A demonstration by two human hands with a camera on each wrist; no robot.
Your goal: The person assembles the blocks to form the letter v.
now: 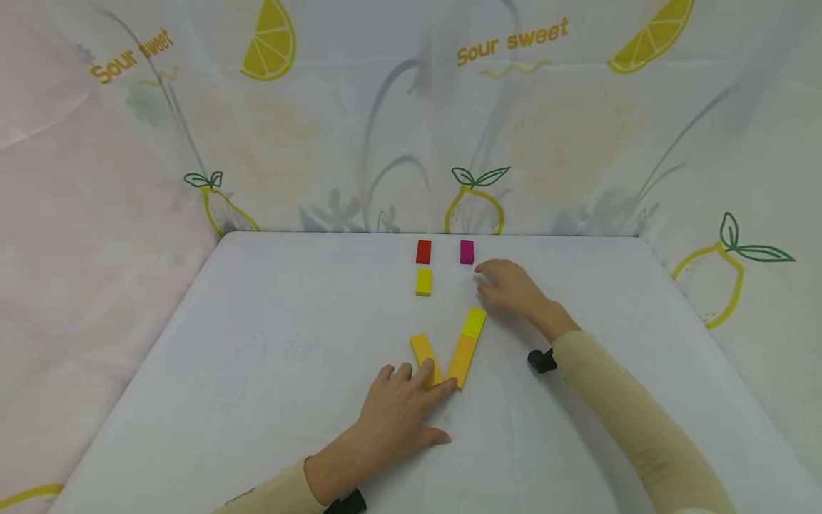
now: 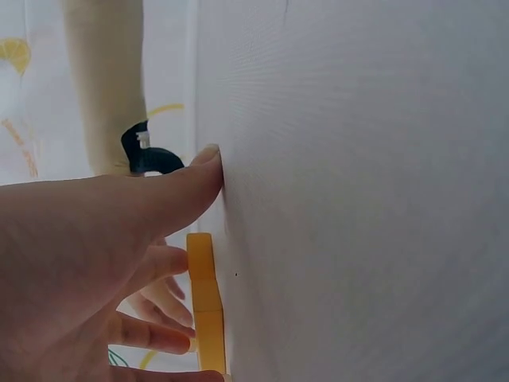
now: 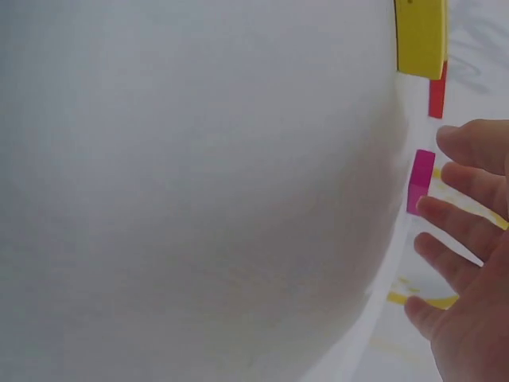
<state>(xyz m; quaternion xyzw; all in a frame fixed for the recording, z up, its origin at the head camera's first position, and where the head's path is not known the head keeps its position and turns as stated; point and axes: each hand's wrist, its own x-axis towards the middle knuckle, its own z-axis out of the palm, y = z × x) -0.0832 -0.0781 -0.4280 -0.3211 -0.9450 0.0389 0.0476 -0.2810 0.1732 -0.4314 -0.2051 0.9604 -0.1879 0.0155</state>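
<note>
The left hand (image 1: 397,414), fingers spread, should steady the V-set orange blocks (image 1: 463,358) only lightly, while the empty, loosely curved right hand (image 1: 516,294) near the magenta block (image 1: 467,253) avoids jostling them.

white table (image 1: 289,307) | red block (image 1: 424,251) | magenta block (image 1: 467,252) | two yellow blocks (image 1: 424,283) | orange blocks (image 1: 462,359)

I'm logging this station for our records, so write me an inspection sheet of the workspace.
Surface: white tabletop, looks flat
Job's things: two orange blocks in a V, a yellow block at the far end of its right leg; another yellow block, a red block and a magenta block farther back
Clutter: nothing seen
Hands: left hand touches the orange blocks; right hand is near the magenta block, holding nothing
Cables: nothing seen
Surroundings: lemon-print backdrop behind the tabletop
</note>
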